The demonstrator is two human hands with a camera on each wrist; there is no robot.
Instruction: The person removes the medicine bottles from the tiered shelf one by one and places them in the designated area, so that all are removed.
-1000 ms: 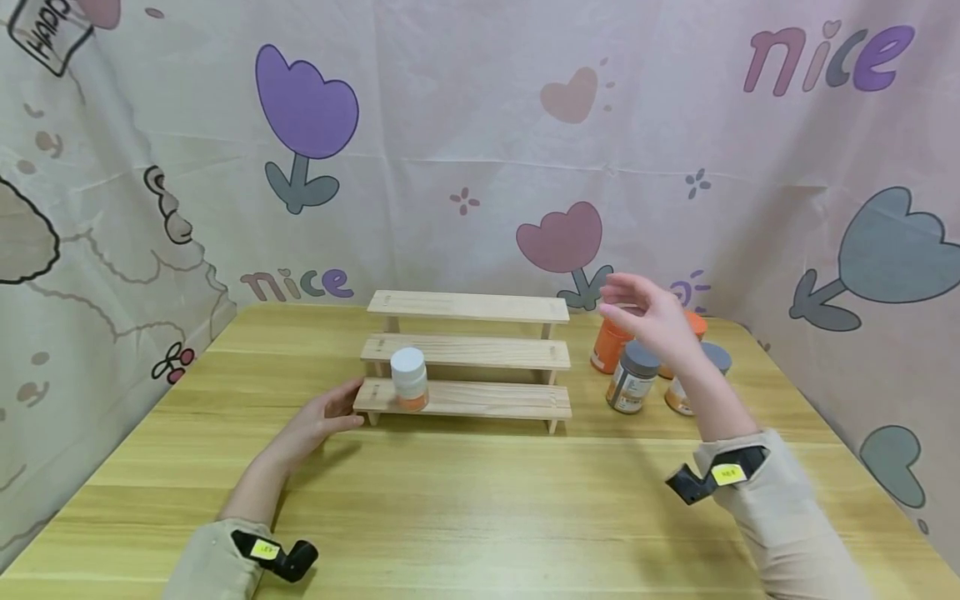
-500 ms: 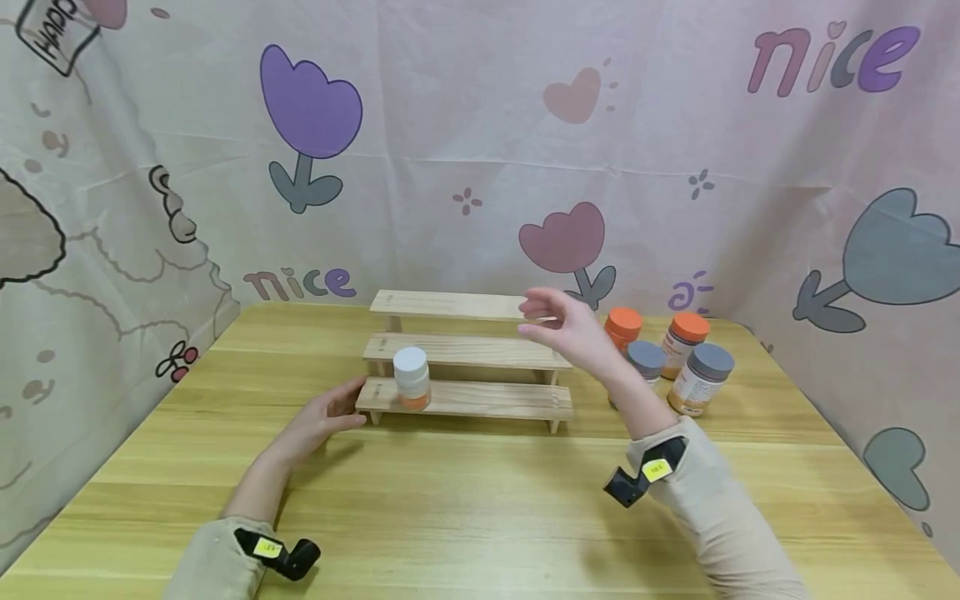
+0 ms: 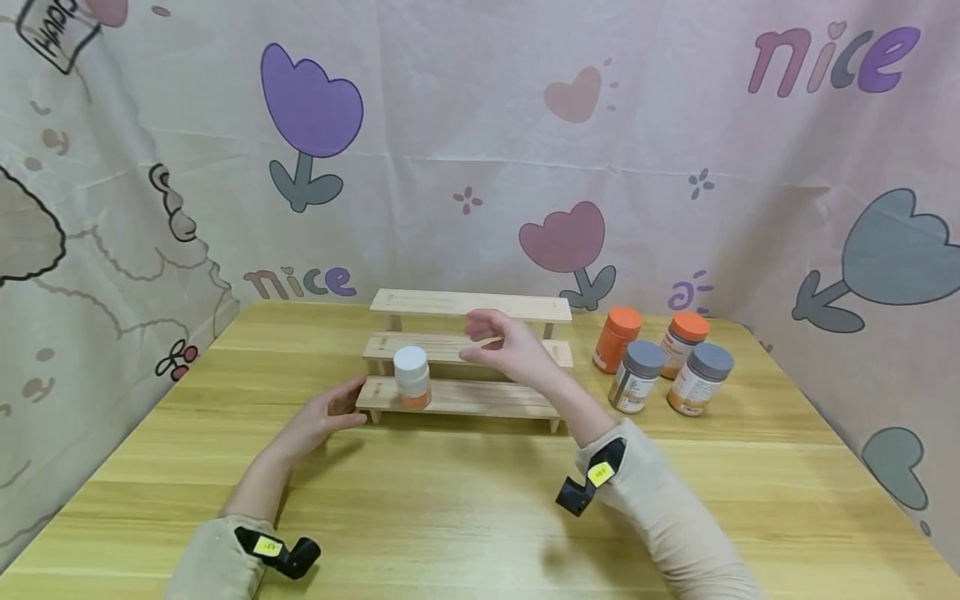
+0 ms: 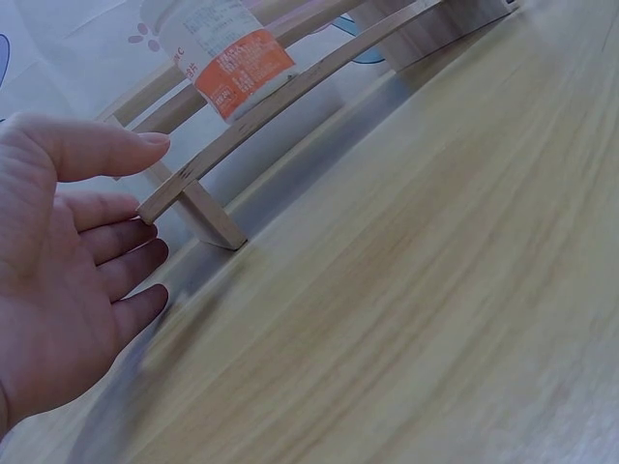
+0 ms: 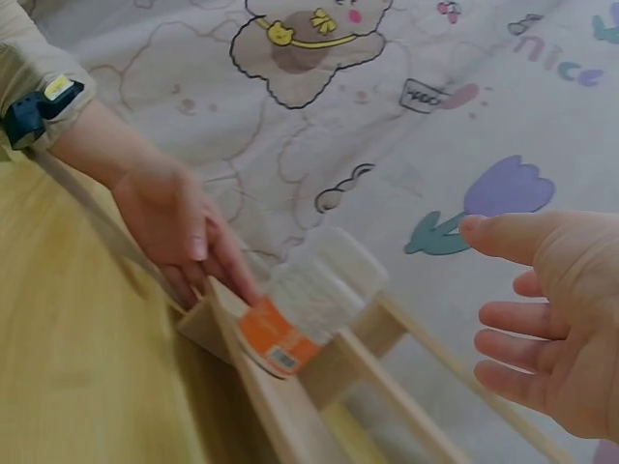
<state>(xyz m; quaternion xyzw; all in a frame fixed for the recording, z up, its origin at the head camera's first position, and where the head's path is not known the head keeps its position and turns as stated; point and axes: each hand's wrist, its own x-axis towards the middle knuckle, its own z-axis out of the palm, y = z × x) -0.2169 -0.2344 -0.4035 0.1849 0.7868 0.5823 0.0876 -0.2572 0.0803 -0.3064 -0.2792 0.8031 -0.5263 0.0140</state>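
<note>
A white-capped bottle (image 3: 412, 377) with an orange band on its label stands upright on the lowest step of a three-tier wooden rack (image 3: 480, 398), near that step's left end. Beside this end is my left hand (image 3: 322, 421), its fingertips right at the wood and the thumb in front; in the left wrist view the fingers (image 4: 126, 237) are relaxed. My right hand (image 3: 513, 350) hovers over the rack's middle, right of the bottle, holding nothing. The right wrist view shows its thumb and fingers (image 5: 522, 324) apart, with the bottle (image 5: 314, 300) a short way off.
To the right of the rack stand an orange bottle (image 3: 618, 340), an orange-capped bottle (image 3: 683, 344) and two grey-capped bottles, one nearer the rack (image 3: 636, 377) and one farther right (image 3: 700, 380). A patterned cloth (image 3: 450, 125) hangs behind the wooden table (image 3: 450, 508).
My right hand has moved left, from above the bottles on the right to over the rack, uncovering those bottles. The left hand and the white-capped bottle have stayed in place.
</note>
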